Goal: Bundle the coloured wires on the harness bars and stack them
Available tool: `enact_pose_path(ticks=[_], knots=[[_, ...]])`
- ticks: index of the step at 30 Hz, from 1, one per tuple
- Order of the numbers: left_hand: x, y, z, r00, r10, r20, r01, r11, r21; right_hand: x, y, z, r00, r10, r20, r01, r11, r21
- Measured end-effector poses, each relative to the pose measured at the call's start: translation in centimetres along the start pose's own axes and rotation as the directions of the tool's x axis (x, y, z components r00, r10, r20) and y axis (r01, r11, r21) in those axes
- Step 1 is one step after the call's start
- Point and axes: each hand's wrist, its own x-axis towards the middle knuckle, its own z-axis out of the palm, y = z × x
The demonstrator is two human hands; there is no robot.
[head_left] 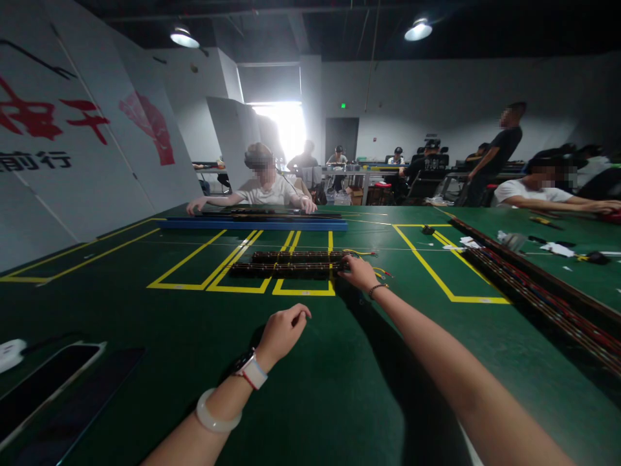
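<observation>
Green surface (194, 330) bears a dark wired strip (286, 269) before the blue tray (257, 224); the person's right hand (359, 273) touches it, grip unclear; left hand (281, 331), farther from the tray, has fingers loosely curled, slightly apart.

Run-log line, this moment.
right hand: at near strip, right end | left hand: nothing visible held | far strip: beside near strip

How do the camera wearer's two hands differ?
The left hand is lower in view, away from the dark strips; the right hand is at their end. The left wrist wears a watch and pale bangle; the right, a dark bracelet. Both hands are ungloved.
</observation>
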Motion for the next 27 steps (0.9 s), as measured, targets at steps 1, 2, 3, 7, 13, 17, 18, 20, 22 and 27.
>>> enact_pose_path(ticks=[1,2,3,7,13,17,18,20,22,27], knots=[[0.0,0.0,0.1,1.0,0.002,0.006,-0.002,1.0,-0.001,0.4,0.2,0.1,1.0,0.017,-0.009,-0.017,1.0,-0.013],[-0.1,0.1,0.1,1.0,0.006,0.011,-0.006,1.0,-0.001,0.8,0.4,0.3,0.999,0.036,-0.019,-0.036,0.999,-0.026],[-0.1,0.1,0.2,1.0,0.011,0.015,-0.011,1.0,0.001,1.2,0.6,0.4,0.998,0.054,-0.03,-0.055,0.998,-0.038],[-0.2,0.1,0.3,1.0,0.018,0.014,-0.018,1.0,0.01,1.6,0.6,1.2,0.99,0.123,-0.074,-0.128,0.989,-0.07],[-0.3,-0.2,0.5,0.999,0.023,0.024,-0.024,1.0,0.016,-2.1,2.3,0.8,0.973,0.062,-0.22,-0.077,0.995,-0.06],[-0.3,-0.1,0.4,0.999,0.019,0.032,-0.02,0.999,0.033,-8.1,9.0,-2.7,0.954,0.039,-0.299,-0.077,0.99,-0.115],[-0.2,0.0,0.4,0.999,0.016,0.03,-0.017,0.999,0.04,-9.9,11.3,-3.8,0.946,0.077,-0.314,-0.131,0.979,-0.154],[-0.2,0.0,0.3,1.0,0.008,0.029,-0.009,0.999,0.05,-13.7,16.3,-6.3,0.906,0.197,-0.375,-0.304,0.918,-0.253],[-0.1,-0.1,0.3,0.999,0.0,0.032,-0.002,0.999,0.049,-17.5,21.1,-8.4,0.846,0.297,-0.443,-0.463,0.822,-0.332],[-0.2,-0.1,0.4,0.999,0.002,0.038,-0.004,0.999,0.043,-24.8,29.9,-10.4,0.642,0.496,-0.584,-0.725,0.641,-0.253]])
